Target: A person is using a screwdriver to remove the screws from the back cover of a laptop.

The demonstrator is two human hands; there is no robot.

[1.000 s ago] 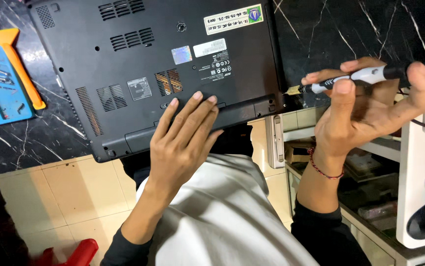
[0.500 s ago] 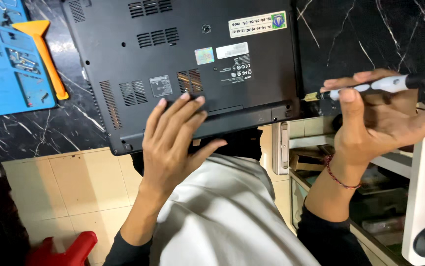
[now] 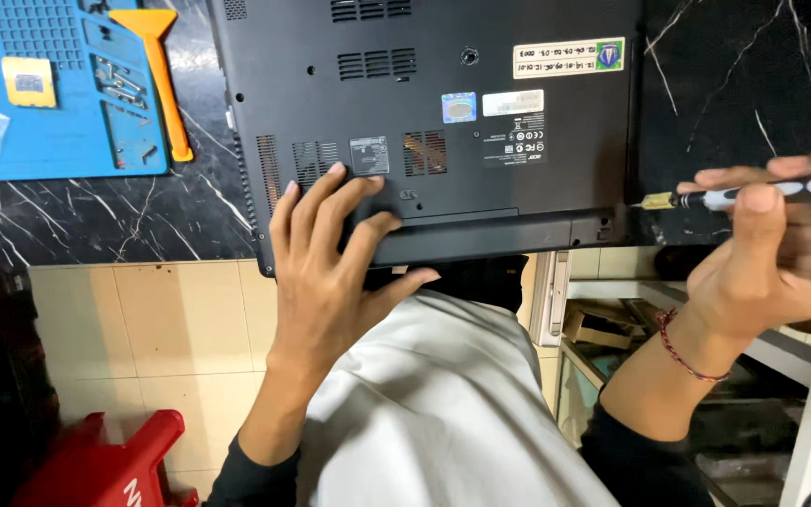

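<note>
Shift: left hand [image 3: 330, 272] slid lower on laptop [image 3: 433, 122]; screwdriver tip nearer its corner.
Left hand: flat, fingers spread on underside.
Right hand [image 3: 772, 258]: pinching screwdriver [image 3: 753, 194], tip just beside right corner.
Laptop: upside-down on marble counter [image 3: 743, 84].
Beside: blue mat [image 3: 48, 131], orange pry tool [image 3: 156, 70].

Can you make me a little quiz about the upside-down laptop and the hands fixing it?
1. True or false: the left hand lies flat on the laptop.
2. Which thing does the right hand hold? A) orange scraper B) screwdriver C) red stool
3. Fill in: the orange pry tool lies on a ____ mat.

Key
1. True; its fingers rest on the dark underside near the front edge.
2. B; the screwdriver is pinched in the fingers, its tip pointing at the laptop's right corner.
3. Blue.
</note>
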